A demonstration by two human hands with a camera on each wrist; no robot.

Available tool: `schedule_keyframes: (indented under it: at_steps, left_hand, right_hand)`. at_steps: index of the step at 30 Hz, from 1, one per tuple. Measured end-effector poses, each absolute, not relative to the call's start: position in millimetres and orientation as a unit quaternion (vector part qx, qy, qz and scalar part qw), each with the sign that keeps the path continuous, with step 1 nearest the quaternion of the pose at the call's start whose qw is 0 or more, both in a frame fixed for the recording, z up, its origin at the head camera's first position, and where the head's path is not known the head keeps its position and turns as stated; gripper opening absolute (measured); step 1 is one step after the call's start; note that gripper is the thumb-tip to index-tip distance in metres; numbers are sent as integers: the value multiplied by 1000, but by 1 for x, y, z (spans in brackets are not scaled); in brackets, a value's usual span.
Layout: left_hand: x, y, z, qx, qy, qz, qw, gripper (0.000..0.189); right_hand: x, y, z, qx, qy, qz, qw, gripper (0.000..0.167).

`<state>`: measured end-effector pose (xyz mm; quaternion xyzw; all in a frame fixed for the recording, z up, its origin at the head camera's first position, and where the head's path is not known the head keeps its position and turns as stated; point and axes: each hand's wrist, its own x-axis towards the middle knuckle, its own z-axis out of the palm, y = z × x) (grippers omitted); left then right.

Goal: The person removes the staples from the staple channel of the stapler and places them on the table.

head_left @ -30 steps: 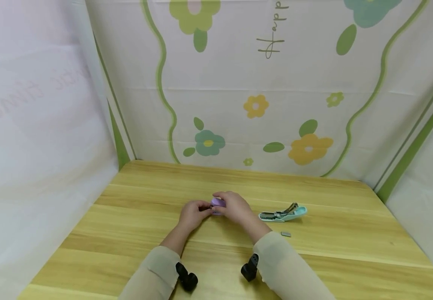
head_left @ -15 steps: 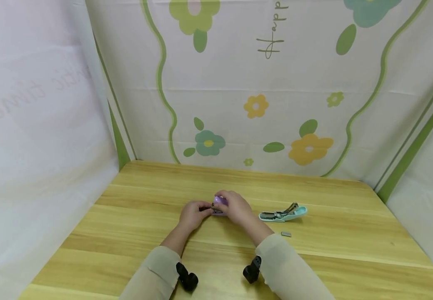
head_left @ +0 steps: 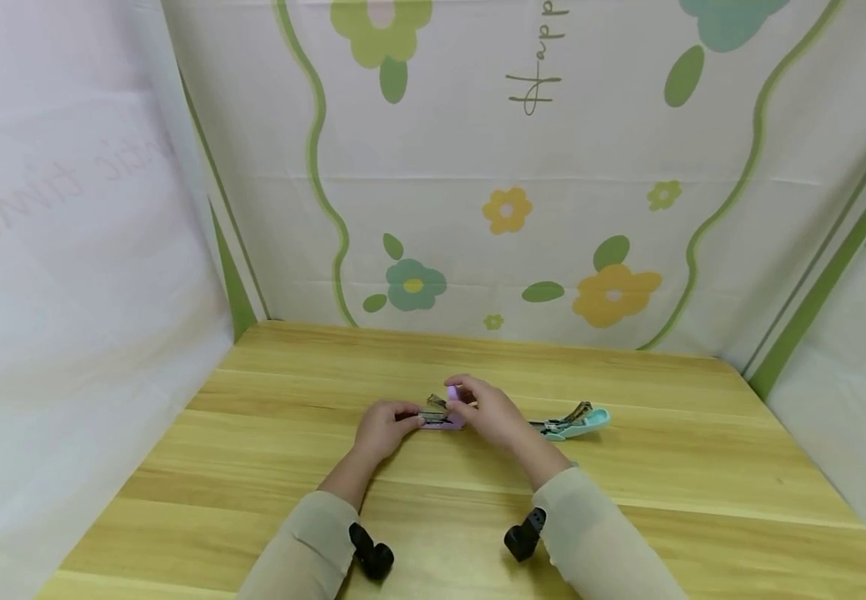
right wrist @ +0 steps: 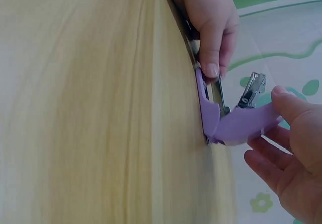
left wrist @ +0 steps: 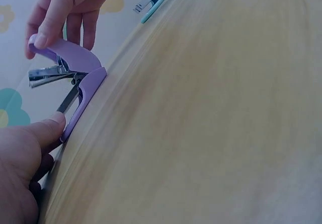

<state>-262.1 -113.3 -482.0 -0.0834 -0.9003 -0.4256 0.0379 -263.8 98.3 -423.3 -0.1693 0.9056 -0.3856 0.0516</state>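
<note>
A purple stapler stands opened on the wooden table, its base down and its top swung up and back. Between the two halves its metal parts show bare. My left hand pinches the front end of the base between thumb and fingers, low at the tabletop. On the raised purple cover, my right hand grips the free end, thumb on one side and fingers on the other. The right palm is partly out of frame in the right wrist view.
To the right lies a teal stapler, also opened, its front end hidden behind my right hand and wrist. My right sleeve covers most of a small grey staple strip. A printed cloth hangs behind the table.
My right hand has swung the purple stapler's top up and to the right, baring its metal parts. My left hand has stayed on the base. The right forearm now covers the staple strip.
</note>
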Motion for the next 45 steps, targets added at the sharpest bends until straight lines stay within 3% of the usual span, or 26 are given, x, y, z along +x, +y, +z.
schedule_keyframes:
  at_steps: [28,45]
  left_hand:
    - [-260,-114,-482,-88,-899,-427,47,20]
    - [-260,-114,-484,-74,-901,-426,33,21]
  right_hand:
    - [-266,155,-437,-107,867,-480,80,32]
    - [-264,161,-440,-106,860,-492,90,38]
